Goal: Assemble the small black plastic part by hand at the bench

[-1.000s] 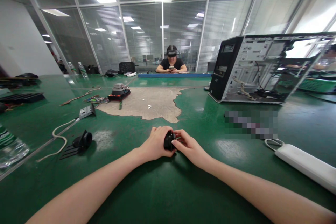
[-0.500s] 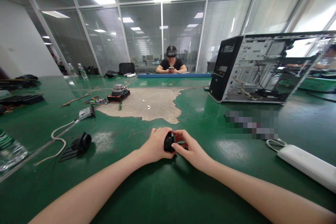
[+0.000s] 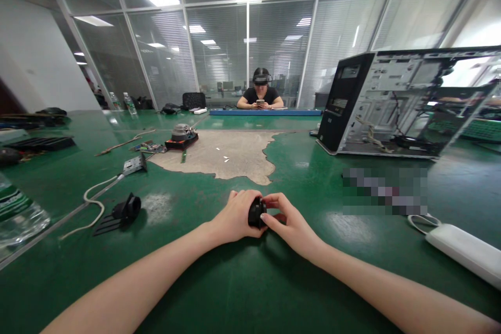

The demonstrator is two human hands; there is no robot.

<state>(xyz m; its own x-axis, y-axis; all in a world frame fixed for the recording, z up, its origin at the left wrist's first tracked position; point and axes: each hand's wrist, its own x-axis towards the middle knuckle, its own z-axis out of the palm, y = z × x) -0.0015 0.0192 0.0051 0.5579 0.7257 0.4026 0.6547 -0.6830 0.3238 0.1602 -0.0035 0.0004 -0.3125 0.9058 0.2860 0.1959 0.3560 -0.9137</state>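
A small black part (image 3: 255,213), roughly round, is between my two hands just above the green table (image 3: 235,282). My left hand (image 3: 235,215) is wrapped round its left side and hides much of it. The thumb and fingers of my right hand (image 3: 285,221) grip the part's right side. To the left, a black plastic piece with a round opening and flat prongs (image 3: 124,213) lies on the table beside a pale cable (image 3: 88,195).
An open computer case (image 3: 346,104) stands at the right, near a white power strip (image 3: 464,250). A plastic bottle (image 3: 19,211) lies at the left edge. A coil-like part (image 3: 182,136) sits on the bare patch (image 3: 235,151). Across the table, a person (image 3: 260,95) holds a phone.
The whole view has shifted a little, so things appear slightly further right. Both hands keep their hold on the black part, with hardly any change in the fingers.
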